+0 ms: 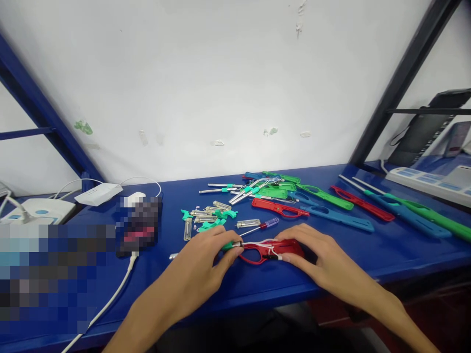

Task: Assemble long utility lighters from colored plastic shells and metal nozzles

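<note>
Close to the table's front edge, my left hand (206,257) pinches a metal lighter tube with a green collar (227,246); the tube's tip (172,256) sticks out to the left. My right hand (318,250) grips the red casing half (289,246) of a long-nosed lighter, thumb by a small black part (272,256) with white wire (274,250). Wires run along the casing between both hands. The tube's collar meets the casing's left end, but fingers hide how they join. Just behind lie a screwdriver (270,223) with a purple handle and a clear fuel tank (248,223).
Several clear tanks (187,228) and green triggers (211,224) lie behind my left hand. Farther back are metal tubes (241,196), green casings (326,196) and blue casings (336,217). A white cable (119,289) crosses the left side; a power strip (434,181) stands right.
</note>
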The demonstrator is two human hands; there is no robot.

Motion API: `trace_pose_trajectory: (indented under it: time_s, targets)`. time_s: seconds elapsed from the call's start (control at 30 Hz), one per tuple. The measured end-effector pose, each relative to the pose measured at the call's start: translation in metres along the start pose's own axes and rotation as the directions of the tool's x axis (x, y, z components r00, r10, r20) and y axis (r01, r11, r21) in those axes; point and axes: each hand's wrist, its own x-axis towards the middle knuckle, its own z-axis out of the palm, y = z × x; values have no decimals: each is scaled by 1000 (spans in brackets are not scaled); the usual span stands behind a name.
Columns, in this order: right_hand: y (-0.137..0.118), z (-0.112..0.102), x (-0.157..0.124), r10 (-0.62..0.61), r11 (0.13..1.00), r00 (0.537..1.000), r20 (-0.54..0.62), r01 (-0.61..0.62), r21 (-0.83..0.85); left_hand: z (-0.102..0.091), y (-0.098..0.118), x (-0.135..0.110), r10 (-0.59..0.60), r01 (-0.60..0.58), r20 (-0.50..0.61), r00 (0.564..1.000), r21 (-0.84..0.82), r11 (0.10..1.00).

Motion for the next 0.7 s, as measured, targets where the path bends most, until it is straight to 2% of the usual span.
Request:
trace_pose_trajectory:
  time_s: [0.13,0.27,0.4,0.7]
  targets:
    - [-1,0,2,2,1000,1000,19,-3,21,17,-14,-10,-46,52,-140,989,39,998]
    - [1,0,0,-10,1000,1000,19,9,26,32,-29,-12,-4,44,-244,970,158,987]
    - [-1,0,-1,-16,1000,999,28,16,21,38,-32,-14,42,18,-262,964,222,975]
    - [-2,0,0,-15,1000,1000,27,15,12,39,-34,-20,115,-67,-248,962,195,979]
